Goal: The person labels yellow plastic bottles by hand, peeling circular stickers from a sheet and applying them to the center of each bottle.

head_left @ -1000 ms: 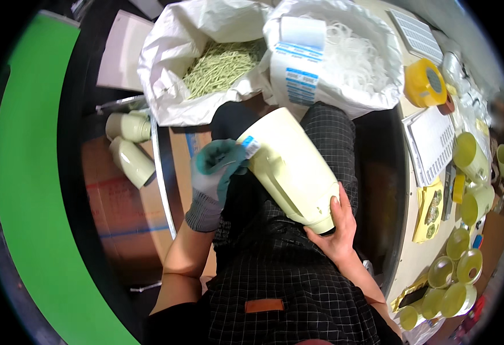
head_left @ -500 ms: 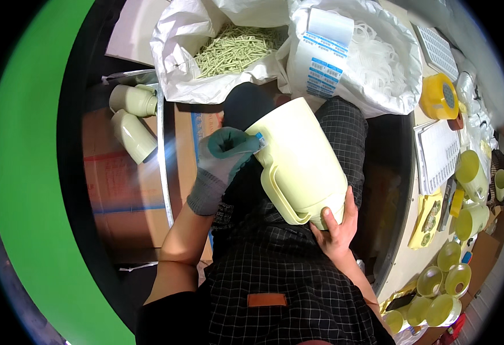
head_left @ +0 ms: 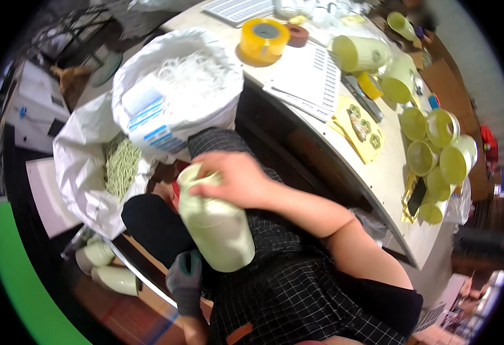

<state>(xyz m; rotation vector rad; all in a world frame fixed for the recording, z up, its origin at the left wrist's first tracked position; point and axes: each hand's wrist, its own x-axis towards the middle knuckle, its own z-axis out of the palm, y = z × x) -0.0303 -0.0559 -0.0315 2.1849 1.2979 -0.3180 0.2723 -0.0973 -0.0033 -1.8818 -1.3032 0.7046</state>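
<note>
A pale yellow-green plastic jug (head_left: 220, 238) stands tilted over my lap, its narrower neck end pointing away from me. My bare right hand (head_left: 234, 177) grips it round that neck, thumb and fingers on either side. Its handle, seen earlier, is not visible from here. Close to the jug's lower left side is my left hand (head_left: 184, 279) in a grey and green glove, its fingers curled in. What the glove holds, if anything, is hidden.
Left of my knees, a white sack (head_left: 85, 172) holds green stick-like pieces; another sack (head_left: 206, 112) holds clear rings and a label roll. On the table at right lie yellow tape (head_left: 263, 43), printed sheets (head_left: 312, 86) and several yellow-green cups (head_left: 459, 158). Two jugs (head_left: 117, 280) lie in a box.
The view has swung toward the table at right. My right hand has shifted from the jug's near end to its neck, now turned away from me; my left hand is lower beside it.
</note>
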